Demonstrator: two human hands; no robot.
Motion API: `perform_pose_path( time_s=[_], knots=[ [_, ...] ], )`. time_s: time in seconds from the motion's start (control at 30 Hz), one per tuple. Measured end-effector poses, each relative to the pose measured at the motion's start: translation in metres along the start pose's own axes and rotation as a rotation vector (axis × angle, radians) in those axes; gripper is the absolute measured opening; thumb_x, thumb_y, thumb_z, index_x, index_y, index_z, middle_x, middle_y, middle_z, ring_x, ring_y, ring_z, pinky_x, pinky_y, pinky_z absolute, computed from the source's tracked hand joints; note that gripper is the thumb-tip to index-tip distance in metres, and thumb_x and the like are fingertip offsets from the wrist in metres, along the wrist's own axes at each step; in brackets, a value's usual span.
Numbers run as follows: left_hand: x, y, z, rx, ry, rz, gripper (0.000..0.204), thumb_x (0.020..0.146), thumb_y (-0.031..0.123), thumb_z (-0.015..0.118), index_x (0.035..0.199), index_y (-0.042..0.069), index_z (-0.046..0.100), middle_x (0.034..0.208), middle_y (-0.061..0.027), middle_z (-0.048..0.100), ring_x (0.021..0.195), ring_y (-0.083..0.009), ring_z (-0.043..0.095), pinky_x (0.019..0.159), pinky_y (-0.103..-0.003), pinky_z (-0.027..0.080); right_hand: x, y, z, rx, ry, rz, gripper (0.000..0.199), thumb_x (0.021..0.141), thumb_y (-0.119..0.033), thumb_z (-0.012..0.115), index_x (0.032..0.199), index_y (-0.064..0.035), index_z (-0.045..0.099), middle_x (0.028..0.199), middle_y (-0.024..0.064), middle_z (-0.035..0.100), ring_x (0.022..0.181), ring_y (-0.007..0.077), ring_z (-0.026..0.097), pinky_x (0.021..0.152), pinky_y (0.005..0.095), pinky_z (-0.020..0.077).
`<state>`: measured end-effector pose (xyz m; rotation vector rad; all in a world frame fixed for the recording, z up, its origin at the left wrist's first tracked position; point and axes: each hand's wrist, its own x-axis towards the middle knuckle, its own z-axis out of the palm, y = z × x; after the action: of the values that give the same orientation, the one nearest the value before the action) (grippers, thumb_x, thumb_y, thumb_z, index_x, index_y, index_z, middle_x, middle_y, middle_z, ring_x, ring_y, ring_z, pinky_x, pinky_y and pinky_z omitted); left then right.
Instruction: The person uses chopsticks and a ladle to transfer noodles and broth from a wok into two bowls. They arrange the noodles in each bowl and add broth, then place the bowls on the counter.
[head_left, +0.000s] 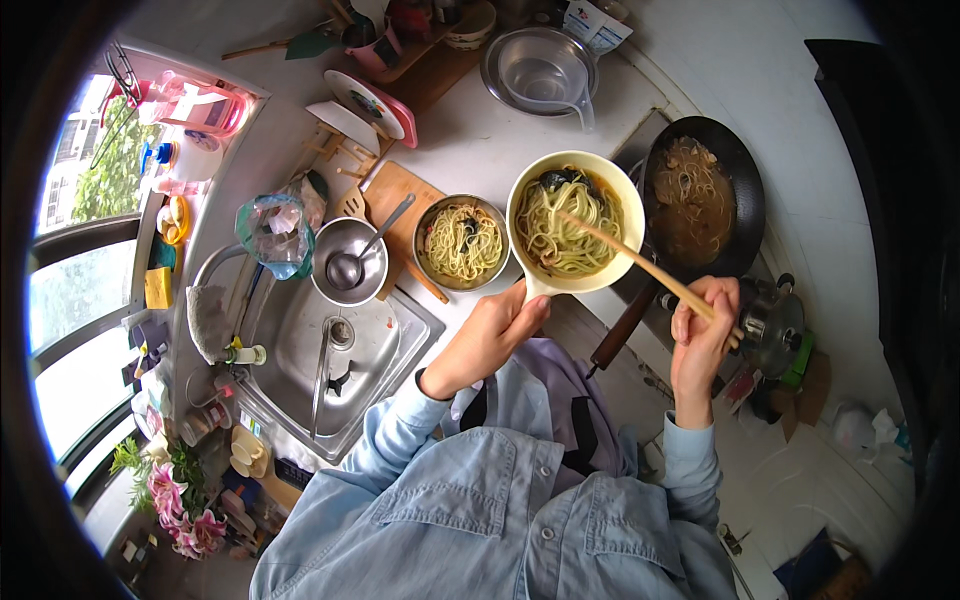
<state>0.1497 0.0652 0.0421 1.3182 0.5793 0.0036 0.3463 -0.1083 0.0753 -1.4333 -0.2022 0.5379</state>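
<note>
My left hand (490, 340) is closed around the short handle of a cream-coloured bowl (518, 200), which hangs above the counter edge. Noodles (568, 232) in broth with dark pieces fill much of it. Wooden chopsticks (655, 275) are gripped in my right hand (703, 335), and their tips reach into those noodles. Just left of the cream bowl stands a steel bowl (425, 262) with more noodles and dark bits. To the right, a black wok (742, 215) holds noodles in brown broth, its wooden handle (622, 328) pointing toward me.
A steel sink (285, 330) lies at the left, with a ladle (347, 268) in a steel bowl (325, 238) at its far edge. Behind are a cutting board (398, 195), plates in a rack (345, 125) and a strainer basin (495, 75). A glass-lidded pot (775, 330) sits near the wok.
</note>
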Motion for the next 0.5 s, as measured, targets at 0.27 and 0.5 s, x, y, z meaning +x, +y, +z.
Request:
perform_pose_path(
  time_s=[0.27,0.5],
  knots=[
    [0.023,-0.032,-0.005,0.001,0.068,0.04,0.03,0.111,0.028,0.046,0.101,0.001,0.055,0.075,0.0008,0.049,0.068,-0.0085,0.042,0.063,-0.028,0.042,-0.015,-0.021,0.011,-0.423,-0.175,-0.531,0.026,0.108,-0.023,0.046,0.093,-0.0024,0.046,0.084,0.0115,0.057,0.057,0.0109,0.043,0.05,0.0233,0.0374],
    [0.036,-0.037,-0.006,0.003,0.079,-0.015,0.03,0.112,0.029,0.046,0.098,0.003,0.054,0.075,0.0029,0.047,0.066,-0.007,0.04,0.06,-0.025,0.038,-0.012,-0.031,0.008,-0.399,-0.069,-0.487,0.029,0.11,-0.026,0.041,0.099,-0.001,0.053,0.086,0.0105,0.058,0.059,0.0093,0.047,0.054,0.0233,0.0378]
  ],
)
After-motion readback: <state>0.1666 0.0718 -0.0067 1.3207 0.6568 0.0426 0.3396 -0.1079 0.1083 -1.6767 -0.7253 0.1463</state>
